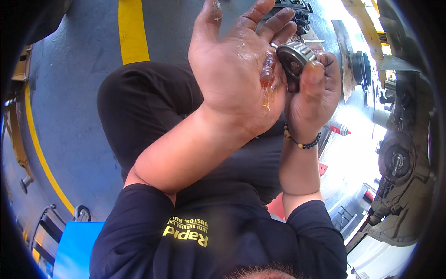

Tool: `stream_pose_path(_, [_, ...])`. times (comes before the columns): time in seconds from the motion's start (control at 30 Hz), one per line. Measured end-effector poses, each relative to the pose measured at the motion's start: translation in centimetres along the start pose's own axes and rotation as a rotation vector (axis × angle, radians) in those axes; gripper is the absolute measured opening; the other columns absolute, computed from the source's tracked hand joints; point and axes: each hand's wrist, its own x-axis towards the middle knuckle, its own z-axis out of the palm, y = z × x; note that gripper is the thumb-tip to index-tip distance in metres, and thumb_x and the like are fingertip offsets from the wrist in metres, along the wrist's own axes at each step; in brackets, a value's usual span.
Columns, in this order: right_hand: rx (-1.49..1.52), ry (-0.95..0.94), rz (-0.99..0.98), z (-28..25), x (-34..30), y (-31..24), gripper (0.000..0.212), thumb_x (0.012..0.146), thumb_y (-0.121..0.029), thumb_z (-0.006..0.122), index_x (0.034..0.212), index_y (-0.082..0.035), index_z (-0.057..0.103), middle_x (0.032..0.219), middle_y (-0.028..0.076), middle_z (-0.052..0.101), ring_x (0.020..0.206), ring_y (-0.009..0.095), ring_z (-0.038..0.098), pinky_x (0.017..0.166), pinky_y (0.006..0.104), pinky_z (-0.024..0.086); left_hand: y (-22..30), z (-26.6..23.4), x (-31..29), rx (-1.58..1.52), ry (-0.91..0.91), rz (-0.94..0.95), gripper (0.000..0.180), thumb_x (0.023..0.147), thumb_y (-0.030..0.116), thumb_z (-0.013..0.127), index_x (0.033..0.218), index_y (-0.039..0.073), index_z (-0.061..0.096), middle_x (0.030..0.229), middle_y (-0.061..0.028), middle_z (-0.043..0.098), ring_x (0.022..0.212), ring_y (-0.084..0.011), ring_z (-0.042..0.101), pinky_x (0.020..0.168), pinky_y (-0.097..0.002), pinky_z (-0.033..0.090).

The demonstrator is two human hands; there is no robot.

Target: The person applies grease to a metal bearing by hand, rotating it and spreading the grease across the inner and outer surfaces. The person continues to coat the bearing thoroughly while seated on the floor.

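Observation:
My left hand [232,69] is turned palm up with its fingers spread. A thick smear of amber-red grease [267,76] lies on the heel side of that palm, and a glossy film coats the skin around it. Between the thumb and fingers of my right hand [316,90] is a roller bearing [298,52], a metal ring with rollers showing along its edge and a dark hole in the middle. The bearing is tilted, with its edge close against the greased palm. Whether it touches the palm I cannot tell. A beaded bracelet [302,145] circles my right wrist.
Beyond my hands lie dark mechanical parts [297,14]. At right are a black round part [361,69], a spray can [340,129] and a wheel hub [397,158] on a vehicle. A blue panel [79,249] stands lower left. Yellow stripes [132,32] cross the grey floor.

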Motion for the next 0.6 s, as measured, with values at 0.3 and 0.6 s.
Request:
stream_pose_path(0.3, [0.134, -0.348, -0.061, -2.7, -0.2, 0.0, 0.033, 0.084, -0.022, 0.08, 0.096, -0.002, 0.056, 0.083, 0.008, 0.057, 0.077, 0.015, 0.053, 0.074, 0.0286, 0.046, 0.2, -0.6, 0.2, 0.094, -0.03, 0.006, 0.062, 0.097, 0.058, 0.038, 0.125, 0.003, 0.048, 0.126, -0.0177, 0.048, 0.122, -0.0316, 0.045, 0.111, -0.0436, 0.032])
stream_pose_path(0.6, [-0.163, -0.382, -0.209, -2.4, 0.1, -0.7, 0.025, 0.087, -0.019, 0.073, 0.092, -0.003, 0.054, 0.088, 0.012, 0.057, 0.075, 0.016, 0.051, 0.068, 0.0275, 0.043, 0.1, -1.2, 0.4, 0.047, -0.12, -0.069, 0.067, 0.097, 0.061, 0.034, 0.13, 0.004, 0.046, 0.135, -0.0187, 0.044, 0.128, -0.0277, 0.039, 0.116, -0.0413, 0.025])
